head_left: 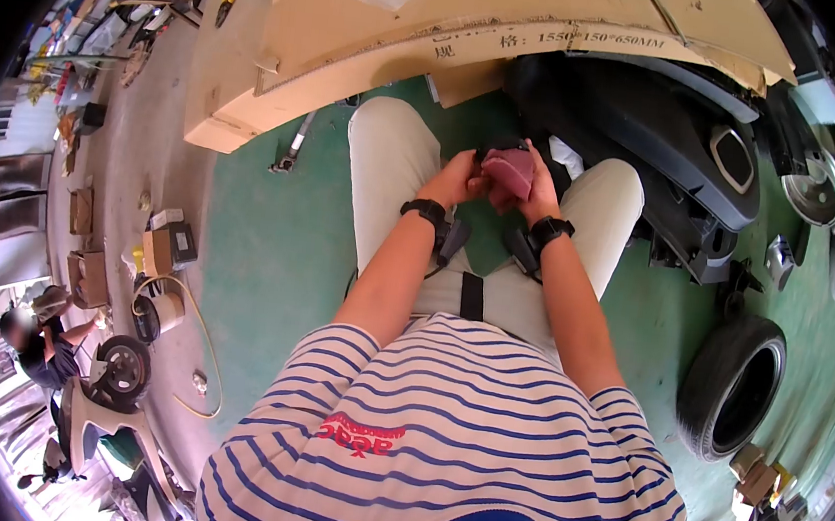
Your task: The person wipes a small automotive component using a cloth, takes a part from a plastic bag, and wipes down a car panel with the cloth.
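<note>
Between my knees, my right hand [543, 184] is closed around a folded dark red cloth [510, 172]. My left hand [459, 178] has its fingers curled against the left side of the cloth, beside a small dark part along the cloth's upper edge. That part is mostly hidden, and its kind does not show. Both wrists wear black bands. A black scooter seat [641, 131] and dark body panels lie just beyond my right knee. Past my knees stands a large cardboard box [378, 46].
A metal tool [293, 143] lies on the green floor left of my left knee. To my right stands a tire [732, 389]. Small boxes [170, 245] and a hose [204, 340] are on the left. Another person [52, 346] is near a scooter wheel [122, 373] at far left.
</note>
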### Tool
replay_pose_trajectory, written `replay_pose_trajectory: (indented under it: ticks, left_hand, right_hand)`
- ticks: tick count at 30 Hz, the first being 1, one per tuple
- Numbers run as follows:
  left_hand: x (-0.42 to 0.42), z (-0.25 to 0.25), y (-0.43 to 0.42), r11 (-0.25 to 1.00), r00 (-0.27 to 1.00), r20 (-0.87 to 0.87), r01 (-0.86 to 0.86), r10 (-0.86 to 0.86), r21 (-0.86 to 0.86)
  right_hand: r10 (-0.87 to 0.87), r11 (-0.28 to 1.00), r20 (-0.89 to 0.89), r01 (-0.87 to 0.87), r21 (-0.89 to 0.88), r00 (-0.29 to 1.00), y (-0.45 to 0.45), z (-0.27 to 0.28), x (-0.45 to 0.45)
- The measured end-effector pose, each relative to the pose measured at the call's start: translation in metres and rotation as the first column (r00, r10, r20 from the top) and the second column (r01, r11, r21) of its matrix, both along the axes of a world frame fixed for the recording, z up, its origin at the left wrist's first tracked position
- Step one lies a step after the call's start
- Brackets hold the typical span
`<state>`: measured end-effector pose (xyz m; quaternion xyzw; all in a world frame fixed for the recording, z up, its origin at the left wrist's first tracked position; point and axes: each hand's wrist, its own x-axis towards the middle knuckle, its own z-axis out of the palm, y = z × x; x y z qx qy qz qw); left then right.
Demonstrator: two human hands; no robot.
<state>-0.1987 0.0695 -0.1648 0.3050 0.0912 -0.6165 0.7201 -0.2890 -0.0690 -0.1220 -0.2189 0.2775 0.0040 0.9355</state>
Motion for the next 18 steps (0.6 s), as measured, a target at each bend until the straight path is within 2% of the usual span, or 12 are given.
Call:
replay_pose_trajectory:
  ticks: [1,3,4,5,7,8,9,10,13,15,17,18]
  left_hand:
    - [-0.005,0.011,-0.006,1.000,1.000,0.008,-0.005,0.005,-0.005]
    - [-0.012,0.030,-0.023,0.928,0.983,0.040,-0.182,0.179,0.325]
    - [-0.004,-0.034,-0.018,0.942,0.977,0.210,-0.043,-0.030,0.332]
    - [-0.003,-0.030,-0.017,0.943,0.974,0.225,-0.051,-0.026,0.329]
    - [-0.017,-0.015,-0.011,0.894,0.764,0.594,-0.051,-0.252,0.445]
    - [-0.020,-0.009,-0.008,0.892,0.760,0.598,-0.054,-0.254,0.449]
    - [-0.020,-0.002,-0.006,0.892,0.338,0.899,-0.257,-0.277,0.372]
    - [-0.021,0.000,-0.008,0.899,-0.181,0.941,-0.390,-0.284,0.197]
    - [-0.010,0.004,-0.020,0.901,-0.269,0.962,-0.428,-0.054,-0.069]
    - [-0.011,0.017,-0.016,0.967,-0.221,0.975,-0.252,-0.019,-0.038]
    - [-0.019,0.020,-0.013,0.952,-0.081,0.989,-0.291,-0.120,0.092]
    - [-0.017,0.027,-0.009,0.957,-0.102,0.979,-0.254,-0.174,0.143]
  right_hand:
    - [0.005,1.000,0.008,-0.005,-0.005,1.000,-0.001,-0.003,0.000]
    - [-0.058,0.997,-0.037,0.056,-0.055,0.998,-0.002,-0.013,0.001]
    - [-0.070,0.995,-0.058,0.065,-0.082,0.996,-0.001,-0.017,0.004]
    - [-0.066,0.995,-0.043,0.063,-0.083,0.997,-0.002,-0.019,0.003]
    - [-0.012,0.991,-0.025,0.015,0.130,1.000,-0.008,-0.019,-0.002]
    - [-0.003,0.990,-0.046,0.010,0.140,0.999,-0.010,-0.018,-0.003]
    - [-0.004,0.990,-0.037,0.009,0.142,0.999,-0.007,-0.014,-0.004]
    - [-0.050,0.997,-0.055,0.053,0.055,0.997,-0.005,-0.010,-0.007]
    - [-0.038,0.999,-0.066,0.039,0.016,0.997,-0.011,-0.015,-0.006]
    - [0.016,0.999,-0.149,-0.021,-0.028,0.989,-0.007,0.000,-0.006]
    - [-0.002,1.000,-0.123,0.001,-0.005,0.992,-0.004,-0.007,-0.004]
    - [-0.034,0.999,-0.114,0.036,0.015,0.993,-0.004,-0.012,-0.004]
